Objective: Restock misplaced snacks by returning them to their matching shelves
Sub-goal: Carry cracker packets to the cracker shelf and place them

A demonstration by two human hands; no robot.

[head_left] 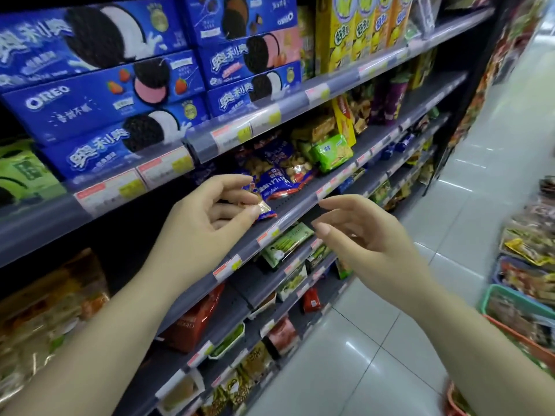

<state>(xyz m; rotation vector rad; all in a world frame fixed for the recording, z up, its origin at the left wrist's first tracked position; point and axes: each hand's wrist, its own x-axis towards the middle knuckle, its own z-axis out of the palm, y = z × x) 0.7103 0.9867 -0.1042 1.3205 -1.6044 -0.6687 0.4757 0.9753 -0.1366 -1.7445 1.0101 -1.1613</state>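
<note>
My left hand (210, 211) pinches a small blue snack packet (265, 210) by its corner at the front edge of the second grey shelf (288, 211). More blue packets of the same kind (279, 172) lie piled on that shelf just behind it. To the right, my right hand (360, 229) hovers empty with relaxed fingers, just in front of the shelf edge. A green biscuit pack (332, 153) sits further right on the same shelf.
Blue Oreo boxes (105, 94) fill the shelf above, with yellow cartons (360, 28) to their right. Lower shelves hold green and red snack packs (285, 247). Baskets of snacks (525, 298) stand on the white tiled floor at right.
</note>
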